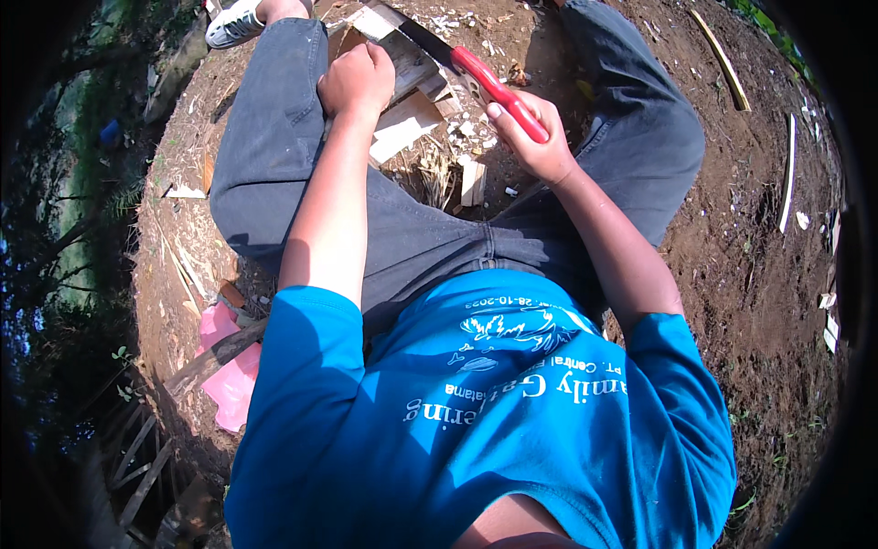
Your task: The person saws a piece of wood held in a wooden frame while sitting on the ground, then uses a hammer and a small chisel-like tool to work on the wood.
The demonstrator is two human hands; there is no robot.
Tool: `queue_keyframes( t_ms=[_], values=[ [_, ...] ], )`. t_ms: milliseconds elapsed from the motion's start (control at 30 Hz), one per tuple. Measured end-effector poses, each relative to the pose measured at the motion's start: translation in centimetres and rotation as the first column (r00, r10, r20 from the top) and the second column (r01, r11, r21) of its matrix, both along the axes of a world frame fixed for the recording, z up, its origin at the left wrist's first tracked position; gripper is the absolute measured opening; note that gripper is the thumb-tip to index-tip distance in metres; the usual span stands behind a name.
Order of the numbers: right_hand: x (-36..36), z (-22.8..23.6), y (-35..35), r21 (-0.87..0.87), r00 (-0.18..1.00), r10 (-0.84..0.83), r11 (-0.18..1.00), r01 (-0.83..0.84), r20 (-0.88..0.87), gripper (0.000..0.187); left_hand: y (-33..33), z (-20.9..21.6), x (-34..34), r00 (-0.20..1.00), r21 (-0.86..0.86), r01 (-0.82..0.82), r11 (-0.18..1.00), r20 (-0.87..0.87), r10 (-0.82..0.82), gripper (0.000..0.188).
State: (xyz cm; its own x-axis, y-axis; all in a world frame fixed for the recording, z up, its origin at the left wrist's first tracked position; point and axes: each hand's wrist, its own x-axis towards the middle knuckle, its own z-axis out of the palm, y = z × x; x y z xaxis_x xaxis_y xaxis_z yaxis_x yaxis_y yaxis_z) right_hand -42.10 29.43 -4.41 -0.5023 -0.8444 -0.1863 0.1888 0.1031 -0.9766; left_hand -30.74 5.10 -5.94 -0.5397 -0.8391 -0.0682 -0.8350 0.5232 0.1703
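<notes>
Brown soil (750, 247) holds wood scraps (473, 185) and a pink sheet (234, 392) crossed by a pole (215, 358); right hand (538, 145) grips a red-handled saw (479, 71), left hand (358, 82) curls beside boards (407, 124), grip unclear.

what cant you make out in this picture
In the head view:
- saw blade: far end, lost at the top edge
- left hand: palm side, hidden by its own back
- right hand: part of its grip, behind the red handle
- pink sheet: strip under the wooden stick

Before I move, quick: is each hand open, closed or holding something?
Left hand: curled closed at the wood; whether it grips cannot be told.
Right hand: closed, holding the red-handled saw.
</notes>
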Motion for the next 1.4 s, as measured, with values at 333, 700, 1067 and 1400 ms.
queue_keyframes(
  t_ms=[333, 700, 1067, 1400],
  values=[
    [0.5, 2.1, -1.1, 0.092, 0.992, 0.078, 0.993, -0.069, -0.096, 0.045, -0.7, -1.4, -0.4, 0.998, -0.093, -0.056, 0.994, 0.037, 0.06, 0.042],
    [2.1, 6.5, 12.1, 0.296, 0.996, 0.091, 0.952, -0.084, -0.011, 0.039, -0.7, -0.3, -0.6, 0.998, 0.032, -0.055, 0.998, 0.005, 0.055, 0.049],
    [-1.3, 0.0, -0.1, 0.112, 0.987, 0.155, 0.981, -0.159, 0.047, 0.046, -0.6, -0.1, -0.1, 0.999, 0.045, -0.032, 0.998, -0.003, 0.032, 0.043],
    [-1.7, 5.7, -2.1, 0.282, 0.961, 0.257, 0.919, -0.274, 0.096, 0.047, -1.1, -1.0, -0.6, 0.998, -0.058, -0.048, 0.997, 0.029, 0.049, 0.039]
  ],
)
